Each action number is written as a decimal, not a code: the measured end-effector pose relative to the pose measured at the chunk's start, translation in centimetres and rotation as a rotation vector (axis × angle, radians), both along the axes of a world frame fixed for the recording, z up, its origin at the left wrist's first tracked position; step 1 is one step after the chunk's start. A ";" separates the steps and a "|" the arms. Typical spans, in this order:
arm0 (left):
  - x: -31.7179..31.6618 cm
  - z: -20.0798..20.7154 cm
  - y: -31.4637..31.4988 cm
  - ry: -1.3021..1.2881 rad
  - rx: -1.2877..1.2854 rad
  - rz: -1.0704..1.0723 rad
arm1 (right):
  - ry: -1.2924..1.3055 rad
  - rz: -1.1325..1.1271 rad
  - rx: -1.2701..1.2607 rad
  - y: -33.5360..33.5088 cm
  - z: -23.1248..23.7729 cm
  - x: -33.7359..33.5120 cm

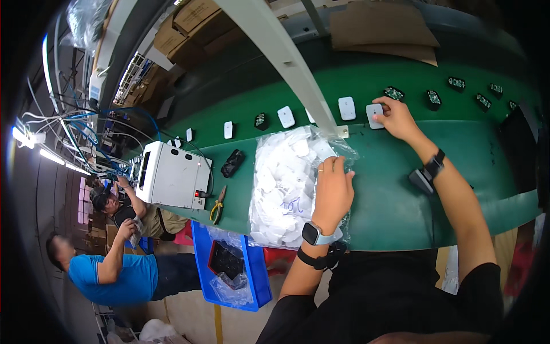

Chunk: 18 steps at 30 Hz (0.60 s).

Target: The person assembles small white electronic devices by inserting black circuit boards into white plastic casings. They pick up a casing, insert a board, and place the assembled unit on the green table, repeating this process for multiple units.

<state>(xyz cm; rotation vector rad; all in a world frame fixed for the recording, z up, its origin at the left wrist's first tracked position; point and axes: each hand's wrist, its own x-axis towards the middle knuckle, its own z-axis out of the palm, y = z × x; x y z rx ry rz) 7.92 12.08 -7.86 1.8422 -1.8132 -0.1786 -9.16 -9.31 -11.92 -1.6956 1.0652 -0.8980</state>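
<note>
Right arm extended to far edge of tabletop (401,189); right hand (385,110) pinching white case (372,122) on belt (361,80). Left hand (334,192) palm-down over bag (278,183), fingers together, grip indeterminable. Post (295,71) obstructs far edge.

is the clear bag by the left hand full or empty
Well filled, not empty: white pieces crowd most of the clear bag, with the left hand at its right side.

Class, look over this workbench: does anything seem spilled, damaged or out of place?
Nothing looks clearly spilled or damaged; the bag of white pieces seems intact. The mildly odd item is the yellow-handled pliers, lying loose beside the white machine with the handles toward the bench's near edge, where they might get knocked off.
</note>
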 end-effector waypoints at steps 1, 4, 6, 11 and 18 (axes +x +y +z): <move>0.6 -0.1 -0.1 -0.034 -0.026 -0.018 | 0.108 -0.020 -0.068 -1.1 0.0 1.0; 2.8 -0.9 -0.7 -0.236 0.063 0.015 | 0.352 -0.072 -0.254 -2.1 1.2 3.8; 3.4 -1.5 -0.4 -0.265 0.078 0.055 | 0.428 -0.118 -0.345 -1.4 2.0 4.9; 2.0 -2.0 -2.1 -0.297 0.039 0.008 | 0.633 -0.129 -0.527 -2.0 0.8 2.4; 4.4 -2.6 -1.7 -0.239 0.091 0.029 | 0.454 0.109 -0.526 13.5 4.1 -2.5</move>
